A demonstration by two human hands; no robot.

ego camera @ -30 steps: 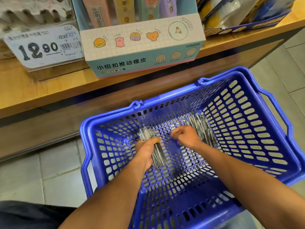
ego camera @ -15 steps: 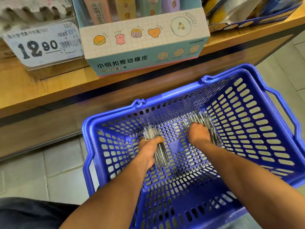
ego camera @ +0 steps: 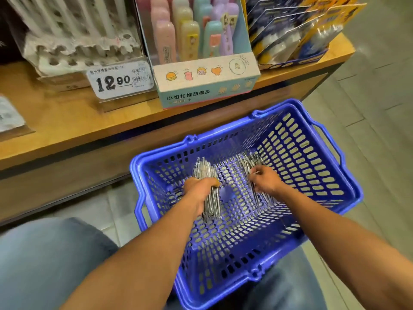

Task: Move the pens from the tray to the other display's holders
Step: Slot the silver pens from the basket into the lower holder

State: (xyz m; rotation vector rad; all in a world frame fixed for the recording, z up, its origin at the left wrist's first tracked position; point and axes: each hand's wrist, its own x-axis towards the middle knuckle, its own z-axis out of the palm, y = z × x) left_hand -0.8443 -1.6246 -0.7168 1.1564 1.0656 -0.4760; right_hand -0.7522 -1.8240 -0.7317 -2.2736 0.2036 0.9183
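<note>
A blue plastic basket (ego camera: 312,157) sits on the floor in front of me. Inside it, my left hand (ego camera: 199,186) grips a bundle of clear pens (ego camera: 206,171) that stick out above and below the fist. My right hand (ego camera: 266,179) is down on a second heap of clear pens (ego camera: 248,159) lying on the basket's floor, its fingers curled into them. A white pen display with rows of round holes (ego camera: 73,57) stands on the wooden shelf at the upper left, with several white pens upright in its back rows.
On the wooden shelf (ego camera: 67,121) stand a price tag reading 12.90 (ego camera: 120,80), a pastel eraser display box (ego camera: 201,52) and blue-and-yellow packaged goods (ego camera: 301,30). My knees in blue jeans flank the basket. Grey floor tiles lie to the right.
The camera has tilted up, so more of the shelf and the holed display shows. My right hand has moved onto the right heap of pens and curled into it. The left hand keeps its bundle.
</note>
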